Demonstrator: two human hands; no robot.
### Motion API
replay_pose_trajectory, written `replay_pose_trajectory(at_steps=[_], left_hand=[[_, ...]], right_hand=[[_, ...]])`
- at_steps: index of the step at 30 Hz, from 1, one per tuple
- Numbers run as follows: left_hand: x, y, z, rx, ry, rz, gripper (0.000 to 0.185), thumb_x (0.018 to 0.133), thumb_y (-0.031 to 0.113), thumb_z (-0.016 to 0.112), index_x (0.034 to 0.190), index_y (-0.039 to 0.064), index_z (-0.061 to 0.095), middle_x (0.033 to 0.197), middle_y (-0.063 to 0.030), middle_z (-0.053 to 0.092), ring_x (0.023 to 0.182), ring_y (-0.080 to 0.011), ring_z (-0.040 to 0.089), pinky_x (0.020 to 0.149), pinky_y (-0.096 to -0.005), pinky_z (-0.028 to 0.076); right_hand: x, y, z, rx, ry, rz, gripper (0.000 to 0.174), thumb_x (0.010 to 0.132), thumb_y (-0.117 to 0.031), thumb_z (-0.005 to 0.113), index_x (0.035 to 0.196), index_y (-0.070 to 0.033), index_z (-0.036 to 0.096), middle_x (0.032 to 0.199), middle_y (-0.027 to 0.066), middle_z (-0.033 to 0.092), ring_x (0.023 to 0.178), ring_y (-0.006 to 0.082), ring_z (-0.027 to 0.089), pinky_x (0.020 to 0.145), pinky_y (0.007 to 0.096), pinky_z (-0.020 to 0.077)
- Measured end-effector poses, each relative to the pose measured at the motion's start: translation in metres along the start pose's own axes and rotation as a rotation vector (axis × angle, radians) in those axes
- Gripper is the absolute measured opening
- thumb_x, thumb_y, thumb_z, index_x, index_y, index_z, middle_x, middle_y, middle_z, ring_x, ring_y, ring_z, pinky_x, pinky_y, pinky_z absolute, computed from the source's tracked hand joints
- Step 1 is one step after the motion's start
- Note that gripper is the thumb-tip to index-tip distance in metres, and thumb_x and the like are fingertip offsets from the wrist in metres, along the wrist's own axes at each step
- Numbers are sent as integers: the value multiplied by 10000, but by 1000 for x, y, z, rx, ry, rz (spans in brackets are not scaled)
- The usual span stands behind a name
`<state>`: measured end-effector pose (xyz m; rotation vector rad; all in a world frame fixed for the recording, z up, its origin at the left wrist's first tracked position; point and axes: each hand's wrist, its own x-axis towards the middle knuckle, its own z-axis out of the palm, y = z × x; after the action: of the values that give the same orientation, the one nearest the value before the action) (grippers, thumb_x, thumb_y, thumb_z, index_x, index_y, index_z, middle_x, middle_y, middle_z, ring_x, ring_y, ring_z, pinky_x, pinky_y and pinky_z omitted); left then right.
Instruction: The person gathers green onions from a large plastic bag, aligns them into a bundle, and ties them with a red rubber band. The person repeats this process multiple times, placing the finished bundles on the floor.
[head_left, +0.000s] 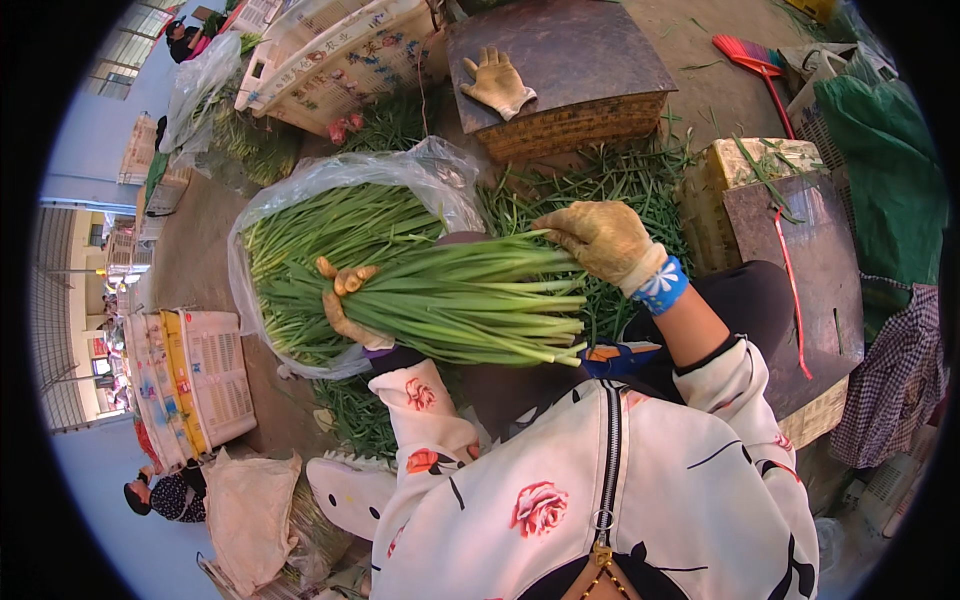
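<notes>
My left hand (349, 296), in a tan work glove, is closed around the leafy side of a bunch of long green stalks (480, 300), likely garlic shoots or chives. Over the bunch's pale stem ends, my right hand (600, 240), gloved with a blue wristband, pinches the tip of a thin stalk between thumb and fingers. Beneath and beyond the bunch, more of the same greens (337, 225) lie in a clear plastic bag (352, 169). Part of my left palm is hidden by leaves.
A spare glove (499, 82) lies on a dark board (570, 52). Cut leaves (600, 180) litter the ground. A board with a red strip (793, 292) is at the right, a red broom (750, 56) behind. Crates (217, 375) stand left; two people are farther off.
</notes>
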<state>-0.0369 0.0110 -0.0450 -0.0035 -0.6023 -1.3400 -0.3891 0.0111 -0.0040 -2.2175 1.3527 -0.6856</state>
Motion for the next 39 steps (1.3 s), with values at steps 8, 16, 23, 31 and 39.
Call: replay_pose_trajectory(at_steps=[8,16,23,31,39], left_hand=[[11,-19,4,-238,-285,84,540,868,103,586,1381,31,431,917,-8,626,891,-160,613,948,-309,452],[73,-23,12,-337,-866,-50,601,870,107,648,1422,109,411,967,5,708,972,-149,665,1050,-450,429],[121,16,67,-164,-1307,-373,459,941,163,567,1383,102,460,923,33,710,930,-138,683,911,-864,78],[111,-19,113,-716,-1176,91,417,879,132,617,1254,-37,544,881,-196,646,781,-279,697,757,-368,600],[109,-42,128,-714,-1145,34,386,855,88,644,1219,-22,578,860,-168,653,785,-264,690,733,-359,603]], right_hand=[[-40,52,-56,-510,299,473,190,881,-197,638,1049,-157,718,968,55,709,884,258,665,765,373,515],[-13,-28,-51,501,-62,-193,1142,631,-406,853,1514,-102,196,1522,170,305,1379,306,333,1139,390,284],[-84,-40,8,493,-313,119,302,800,-207,738,1040,-41,662,845,177,682,773,310,680,683,372,545],[-79,-26,-72,964,-3,297,423,961,-394,545,933,13,655,868,103,684,675,149,605,611,266,486],[-41,-84,-12,1249,-20,258,346,964,-336,564,997,3,626,845,66,649,752,173,604,715,282,498]])
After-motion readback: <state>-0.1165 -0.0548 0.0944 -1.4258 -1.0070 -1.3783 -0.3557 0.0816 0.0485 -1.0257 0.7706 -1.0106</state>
